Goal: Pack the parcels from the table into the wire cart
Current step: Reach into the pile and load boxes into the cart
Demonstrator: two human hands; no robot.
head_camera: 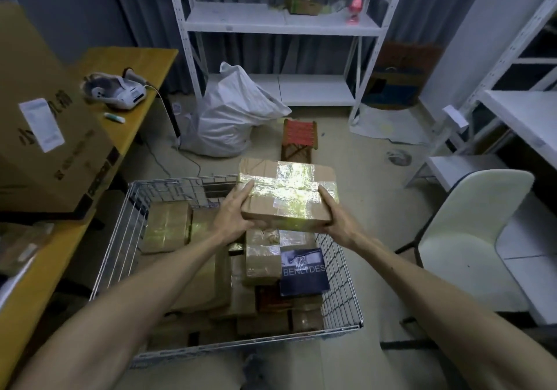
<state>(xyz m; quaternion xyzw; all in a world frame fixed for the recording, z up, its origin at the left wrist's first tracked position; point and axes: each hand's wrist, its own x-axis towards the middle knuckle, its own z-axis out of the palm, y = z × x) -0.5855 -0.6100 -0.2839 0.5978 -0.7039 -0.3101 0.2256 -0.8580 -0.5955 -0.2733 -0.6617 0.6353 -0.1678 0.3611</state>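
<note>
You held the parcel [286, 196] over the far right part of the cart [132, 208], its long axis left to right, the left grip [233, 213] and right grip [334, 214] each clasping one end.

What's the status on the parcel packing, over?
Left hand and right hand gripping taped parcel above wire cart. Packed parcels stacked beneath. Drop path looks clear.

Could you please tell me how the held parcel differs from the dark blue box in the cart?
The held parcel is brown cardboard crossed with shiny tape; the dark blue box bears white lettering. The left hand and right hand hold the parcel above the wire cart; the box lies inside it. Both are flat and rectangular.
</note>
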